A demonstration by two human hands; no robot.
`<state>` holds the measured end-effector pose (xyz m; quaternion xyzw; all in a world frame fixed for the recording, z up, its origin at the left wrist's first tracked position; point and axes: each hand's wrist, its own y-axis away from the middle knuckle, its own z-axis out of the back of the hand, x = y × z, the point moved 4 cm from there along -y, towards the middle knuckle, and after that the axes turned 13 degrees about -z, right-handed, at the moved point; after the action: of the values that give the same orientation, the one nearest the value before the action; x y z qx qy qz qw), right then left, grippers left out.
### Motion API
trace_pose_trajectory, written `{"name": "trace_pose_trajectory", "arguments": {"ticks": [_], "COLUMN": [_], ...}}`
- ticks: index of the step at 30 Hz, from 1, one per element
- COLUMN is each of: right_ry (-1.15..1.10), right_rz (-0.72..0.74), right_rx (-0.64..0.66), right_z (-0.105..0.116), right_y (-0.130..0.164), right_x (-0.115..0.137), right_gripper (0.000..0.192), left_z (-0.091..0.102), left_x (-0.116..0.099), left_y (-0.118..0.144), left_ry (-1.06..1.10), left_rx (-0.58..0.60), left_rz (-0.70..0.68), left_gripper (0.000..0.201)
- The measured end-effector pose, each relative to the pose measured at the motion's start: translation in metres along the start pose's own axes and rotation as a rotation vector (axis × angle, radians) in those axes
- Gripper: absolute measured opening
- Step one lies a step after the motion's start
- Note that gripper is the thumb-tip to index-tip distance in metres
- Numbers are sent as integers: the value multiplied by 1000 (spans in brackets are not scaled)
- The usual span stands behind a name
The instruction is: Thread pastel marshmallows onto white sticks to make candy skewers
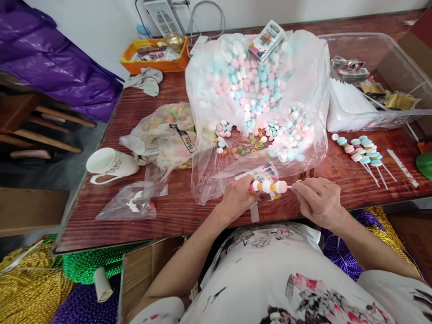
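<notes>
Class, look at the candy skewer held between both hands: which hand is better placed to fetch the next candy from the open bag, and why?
Probably the left hand. It lies beside the bag's open mouth, nearest the loose candies. The right hand pinches the stick end of the candy skewer, so it can keep it steady.

Pink, blue and white candies (249,85), white mug (111,163), red-brown wood-grain table (168,211).

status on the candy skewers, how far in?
Early. Done: a few finished skewers lie on the table to the right. In hand: the left hand grips a partly filled skewer, and the right hand pinches its stick end. Left: the big bag of loose candies remains mostly full.
</notes>
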<state>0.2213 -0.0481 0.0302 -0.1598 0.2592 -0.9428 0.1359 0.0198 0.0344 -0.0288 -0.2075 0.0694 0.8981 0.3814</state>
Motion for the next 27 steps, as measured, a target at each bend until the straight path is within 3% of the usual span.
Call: {"name": "trace_pose_trajectory", "arguments": {"ticks": [4, 11, 16, 20, 27], "right_ry": [47, 122, 157, 157, 246], "right_rz": [150, 244, 206, 139, 214], "right_rx": [15, 39, 182, 265, 383], "right_z": [-1, 1, -8, -17, -30], "right_y": [7, 3, -12, -18, -15], "right_x": [7, 13, 13, 10, 30], "right_gripper": [16, 11, 14, 16, 15], "left_z": [0, -8, -13, -14, -13], "left_x": [-2, -10, -15, -16, -20], "left_y": [2, -2, 0, 4, 0], "left_ry": [62, 148, 67, 19, 279], "left_rx": [12, 103, 174, 145, 111], "left_rz": [31, -16, -73, -114, -81], "left_gripper": [7, 8, 15, 13, 17]}}
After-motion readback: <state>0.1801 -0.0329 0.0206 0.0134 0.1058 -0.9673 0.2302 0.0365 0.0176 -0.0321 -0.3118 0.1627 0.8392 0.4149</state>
